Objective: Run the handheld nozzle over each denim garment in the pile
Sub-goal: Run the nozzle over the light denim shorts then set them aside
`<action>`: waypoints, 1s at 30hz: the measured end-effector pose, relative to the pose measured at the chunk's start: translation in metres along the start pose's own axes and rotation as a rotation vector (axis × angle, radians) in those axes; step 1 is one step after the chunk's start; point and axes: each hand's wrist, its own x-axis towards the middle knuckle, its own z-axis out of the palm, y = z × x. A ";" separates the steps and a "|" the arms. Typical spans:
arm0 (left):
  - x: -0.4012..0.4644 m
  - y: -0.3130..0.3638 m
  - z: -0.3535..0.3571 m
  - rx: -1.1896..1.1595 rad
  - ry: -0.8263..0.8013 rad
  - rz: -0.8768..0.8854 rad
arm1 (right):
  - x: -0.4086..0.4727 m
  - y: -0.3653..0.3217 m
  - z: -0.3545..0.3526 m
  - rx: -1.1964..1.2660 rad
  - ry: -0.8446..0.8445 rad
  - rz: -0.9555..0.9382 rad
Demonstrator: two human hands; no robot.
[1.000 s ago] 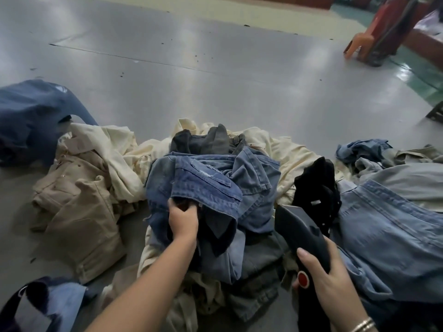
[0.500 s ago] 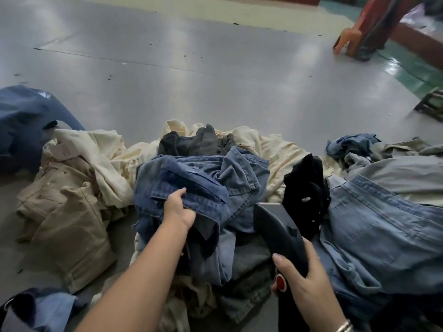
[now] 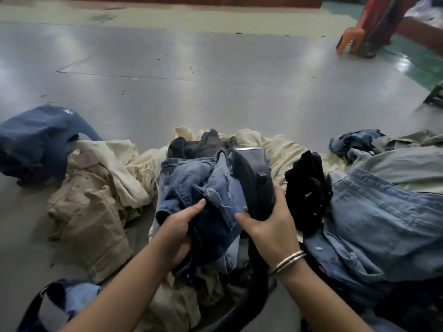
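A crumpled blue denim garment [image 3: 191,180] lies on top of the pile in the middle of the floor. My left hand [image 3: 178,226] grips its darker near fold from the left. My right hand [image 3: 268,224] holds the handle of the black handheld nozzle [image 3: 251,173], whose flat head lies on the far right part of that denim garment. A black hose [image 3: 242,305] trails from the nozzle toward me. A large light blue denim piece [image 3: 374,216] spreads out at the right.
Cream and khaki clothes [image 3: 96,192] lie left of the pile, a dark blue garment [image 3: 36,140] further left. A black cloth [image 3: 306,185] sits right of the nozzle. An orange plastic chair [image 3: 352,37] stands at the far right on the grey floor [image 3: 215,92].
My right hand has carried the nozzle up and forward onto the blue denim garment. My left hand has shifted its grip to a lower, darker fold, bunching the garment.
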 end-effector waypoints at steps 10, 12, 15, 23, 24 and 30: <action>-0.036 -0.011 0.028 -0.075 -0.175 -0.176 | -0.002 0.005 0.010 -0.100 0.107 -0.061; -0.037 -0.008 0.021 -0.055 -0.151 -0.173 | 0.002 0.005 0.006 0.052 0.110 0.046; -0.038 -0.005 0.008 -0.013 -0.107 -0.161 | 0.010 0.000 -0.002 0.294 0.011 0.200; -0.032 0.009 0.007 0.043 -0.150 -0.226 | 0.034 -0.015 -0.026 0.616 -0.191 0.497; -0.032 0.009 0.011 0.074 -0.184 -0.239 | 0.037 -0.013 -0.028 0.614 -0.183 0.532; -0.015 0.000 0.025 0.080 -0.073 -0.260 | 0.034 -0.007 -0.026 0.622 -0.279 0.629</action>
